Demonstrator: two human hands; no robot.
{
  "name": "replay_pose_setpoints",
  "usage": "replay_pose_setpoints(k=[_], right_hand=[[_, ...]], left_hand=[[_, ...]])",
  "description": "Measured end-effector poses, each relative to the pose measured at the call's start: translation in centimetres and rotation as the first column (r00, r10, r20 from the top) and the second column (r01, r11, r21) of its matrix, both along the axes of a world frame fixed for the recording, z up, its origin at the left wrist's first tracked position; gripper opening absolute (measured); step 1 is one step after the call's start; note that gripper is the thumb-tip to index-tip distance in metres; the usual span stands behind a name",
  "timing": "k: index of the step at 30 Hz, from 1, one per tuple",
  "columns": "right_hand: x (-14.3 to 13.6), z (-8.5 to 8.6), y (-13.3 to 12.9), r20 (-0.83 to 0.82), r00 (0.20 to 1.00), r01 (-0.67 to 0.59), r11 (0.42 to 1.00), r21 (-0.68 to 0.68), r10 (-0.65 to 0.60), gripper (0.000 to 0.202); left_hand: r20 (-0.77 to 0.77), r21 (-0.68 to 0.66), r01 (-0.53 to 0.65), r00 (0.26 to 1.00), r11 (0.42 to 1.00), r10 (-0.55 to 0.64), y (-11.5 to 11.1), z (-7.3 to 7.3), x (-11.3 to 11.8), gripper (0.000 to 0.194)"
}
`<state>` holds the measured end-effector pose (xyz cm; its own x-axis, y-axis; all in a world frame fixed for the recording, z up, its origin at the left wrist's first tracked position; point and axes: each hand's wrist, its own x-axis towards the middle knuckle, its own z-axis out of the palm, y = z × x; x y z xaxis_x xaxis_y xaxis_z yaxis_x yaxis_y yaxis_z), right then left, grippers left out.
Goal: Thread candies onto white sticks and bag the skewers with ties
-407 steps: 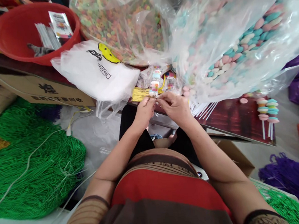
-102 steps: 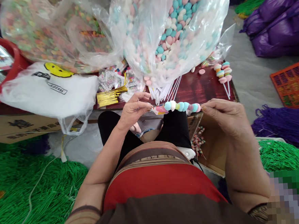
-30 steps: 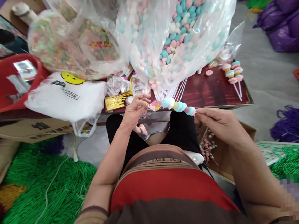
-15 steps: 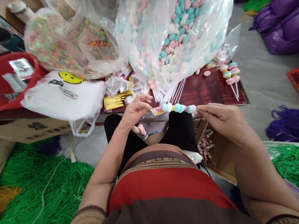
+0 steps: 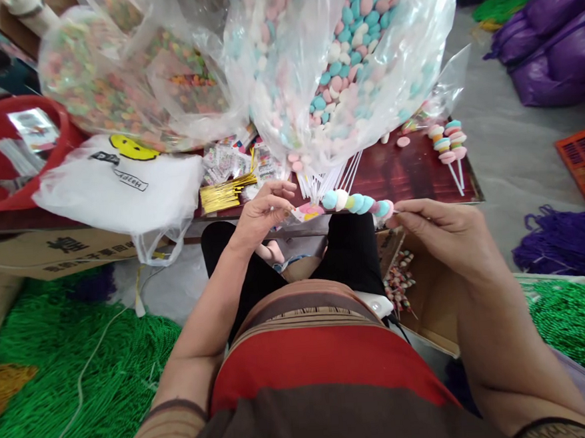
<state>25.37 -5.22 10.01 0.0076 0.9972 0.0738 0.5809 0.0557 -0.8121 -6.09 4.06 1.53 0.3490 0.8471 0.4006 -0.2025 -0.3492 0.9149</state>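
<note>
Between the thumb and fingertips of my right hand (image 5: pixel 441 232) is the end of a candy skewer (image 5: pixel 357 204), strung with blue, white, green, purple and pink soft sweets. It points leftward above the table's front edge. My left hand (image 5: pixel 265 214) pinches a small clear plastic packet with pink and yellow print (image 5: pixel 308 211). The skewer's tip lies close to the packet's mouth, just apart from it or barely touching; I cannot tell which. Behind them, a bunch of white sticks (image 5: pixel 337 177) lies on the dark red table (image 5: pixel 382 176). Gold twist ties (image 5: pixel 223 196) and more printed packets (image 5: pixel 226 162) lie to the left.
Large clear bags of pink-blue sweets (image 5: pixel 347 75) and multicoloured sweets (image 5: pixel 93 86) fill the table's back. Two finished skewers (image 5: pixel 448 148) lie right. A red basin (image 5: pixel 64 145) and a white smiley bag (image 5: pixel 133 170) stand left. Below right, a cardboard box (image 5: pixel 436 302) holds skewers.
The skewer in my right hand has shifted slightly right and tilted, its left tip drawing away from the packet. My left hand has moved a little left, still pinching the packet.
</note>
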Motion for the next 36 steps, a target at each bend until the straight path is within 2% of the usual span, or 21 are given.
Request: replay_pose_setpoints(k=[3,7,12,16,19,22,25,29,36], right_hand=[[-0.1,-0.5,-0.2,-0.012,1.000,-0.018,1.000,-0.020,0.018,0.025],[0.1,-0.6,-0.3,-0.008,0.998,-0.059,0.996,-0.063,0.059,0.031],[0.9,0.4,-0.1,0.081,0.980,-0.171,0.979,-0.114,0.180,0.035],[1.7,0.6,0.0,0.173,0.947,-0.259,0.962,-0.091,0.271,0.033],[1.6,0.2,-0.2,0.230,0.953,-0.206,0.978,0.024,0.195,0.031],[0.9,-0.5,-0.4,0.173,0.981,-0.108,0.991,0.084,0.093,0.025],[0.3,-1.2,-0.3,0.057,0.995,-0.089,0.996,0.019,0.087,0.022],[0.4,-1.6,-0.2,-0.025,0.997,-0.076,0.993,-0.095,0.074,0.029],[1.0,-1.3,-0.2,-0.024,0.996,-0.092,0.991,-0.100,0.090,0.036]], left_hand=[[0.030,0.021,0.022,0.999,1.000,-0.023,-0.1,0.1,0.1,0.005],[-0.012,0.052,0.018,1.000,0.998,-0.017,-0.2,0.8,0.3,0.005],[-0.119,0.153,0.019,0.993,0.988,-0.001,-0.4,1.9,0.4,0.008],[-0.262,0.245,0.024,0.964,0.969,0.043,-0.6,3.0,0.4,0.013],[-0.358,0.312,0.011,0.928,0.950,0.107,-0.7,3.6,0.4,0.016],[-0.411,0.380,-0.009,0.894,0.925,0.177,-0.6,3.8,0.5,0.017],[-0.432,0.442,-0.017,0.872,0.897,0.229,-0.3,3.8,0.5,0.018],[-0.423,0.512,-0.040,0.858,0.858,0.292,0.0,4.0,0.4,0.020],[-0.428,0.479,-0.090,0.844,0.873,0.322,0.1,4.6,0.5,0.025]])
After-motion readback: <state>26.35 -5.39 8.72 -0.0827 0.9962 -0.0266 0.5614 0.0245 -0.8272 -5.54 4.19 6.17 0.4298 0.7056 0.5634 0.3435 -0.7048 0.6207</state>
